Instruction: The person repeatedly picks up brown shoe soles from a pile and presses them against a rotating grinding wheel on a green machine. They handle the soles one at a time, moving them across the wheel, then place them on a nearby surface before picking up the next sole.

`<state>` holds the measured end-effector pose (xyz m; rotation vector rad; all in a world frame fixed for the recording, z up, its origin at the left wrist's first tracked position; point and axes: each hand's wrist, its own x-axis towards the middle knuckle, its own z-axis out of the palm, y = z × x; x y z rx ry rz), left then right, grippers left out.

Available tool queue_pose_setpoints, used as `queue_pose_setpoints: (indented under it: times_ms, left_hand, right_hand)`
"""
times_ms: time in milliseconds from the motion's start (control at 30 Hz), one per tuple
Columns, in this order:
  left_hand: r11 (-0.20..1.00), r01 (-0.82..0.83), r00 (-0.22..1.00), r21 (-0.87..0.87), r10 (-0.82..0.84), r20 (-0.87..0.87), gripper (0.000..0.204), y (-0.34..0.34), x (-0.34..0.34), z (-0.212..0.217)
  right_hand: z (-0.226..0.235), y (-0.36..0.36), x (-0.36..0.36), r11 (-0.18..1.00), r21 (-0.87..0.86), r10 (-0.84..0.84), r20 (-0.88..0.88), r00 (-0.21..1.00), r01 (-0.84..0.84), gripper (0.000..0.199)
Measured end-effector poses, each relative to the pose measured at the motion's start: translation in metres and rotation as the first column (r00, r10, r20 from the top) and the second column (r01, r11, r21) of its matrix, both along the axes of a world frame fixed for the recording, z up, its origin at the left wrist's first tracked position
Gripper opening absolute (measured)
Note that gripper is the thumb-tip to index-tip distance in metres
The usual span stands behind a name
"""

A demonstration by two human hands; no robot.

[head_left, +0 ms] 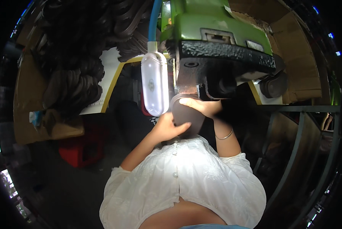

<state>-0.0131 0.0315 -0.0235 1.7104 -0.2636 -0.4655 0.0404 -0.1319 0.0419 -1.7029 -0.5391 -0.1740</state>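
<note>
A dark shoe sole [192,120] is held in front of my body, its far end up against the metal part under the head of a green machine [218,28]. My left hand [168,128] grips the sole's left edge, thumb lying across its face. On the far right side, my right hand [204,107] clasps it with the thumb pressed on top near the machine. The fingers of both hands are partly hidden behind the sole. Just left of it hangs a lit white lamp [155,84] on a blue cable [153,21].
Piles of dark soles [73,86] fill the cardboard [31,105] at left. An open cardboard box [299,49] stands at right, with more soles [274,86] beside the machine. A red stool [81,149] is low on the left; a metal rack [297,141] is at right.
</note>
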Motion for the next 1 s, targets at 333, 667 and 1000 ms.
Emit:
queue_pose_setpoints:
  times_ms: [333, 667, 1000]
  left_hand:
    - [0.975, -0.136, 0.985, -0.174, 0.152, 0.084, 0.016, -0.018, 0.038, 0.023]
    - [0.877, -0.308, 0.940, -0.369, 0.222, -0.258, 0.024, 0.007, 0.006, 0.020]
    - [0.863, -0.357, 0.928, -0.357, 0.284, -0.240, 0.018, 0.051, -0.014, 0.008]
  right_hand:
    - [-0.100, -0.061, -0.084, 0.936, 0.112, 0.305, -0.729, 0.613, -0.333, 0.067]
    - [-0.076, -0.125, -0.064, 0.683, 0.575, -0.104, -0.534, 0.839, 0.451, 0.031]
    - [-0.049, -0.051, -0.020, 0.629, 0.697, -0.051, -0.406, 0.912, 0.345, 0.042]
